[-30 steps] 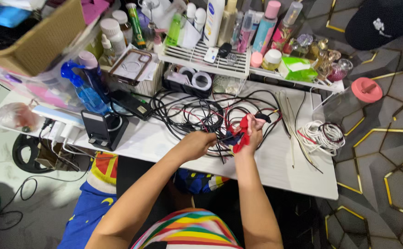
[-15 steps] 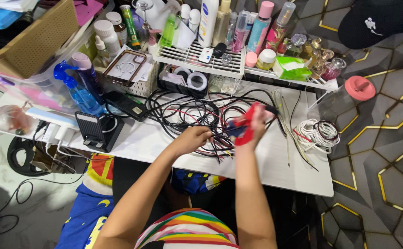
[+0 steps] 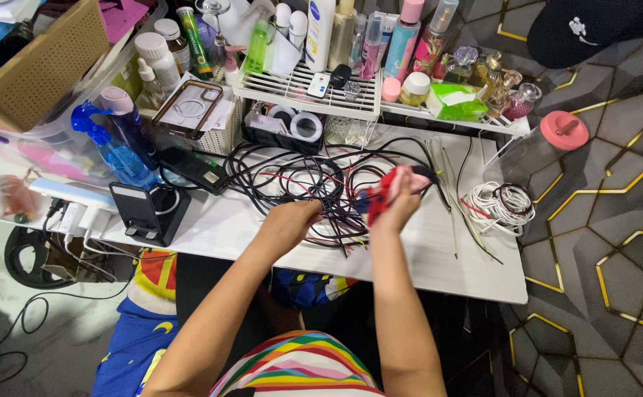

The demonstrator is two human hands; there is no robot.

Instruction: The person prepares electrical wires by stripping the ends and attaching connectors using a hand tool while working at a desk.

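Red-handled tool [image 3: 377, 198] in right hand [image 3: 399, 202] — green packet [image 3: 454, 103] on shelf [image 3: 314, 92].

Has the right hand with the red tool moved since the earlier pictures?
Yes. The right hand with the red tool has moved up the table, away from its front edge and toward the white wire rack.

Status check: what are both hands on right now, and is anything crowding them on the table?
Left hand gripping the black wire tangle. Right hand closed on a red-handled tool. White cable coil lies apart to the right.
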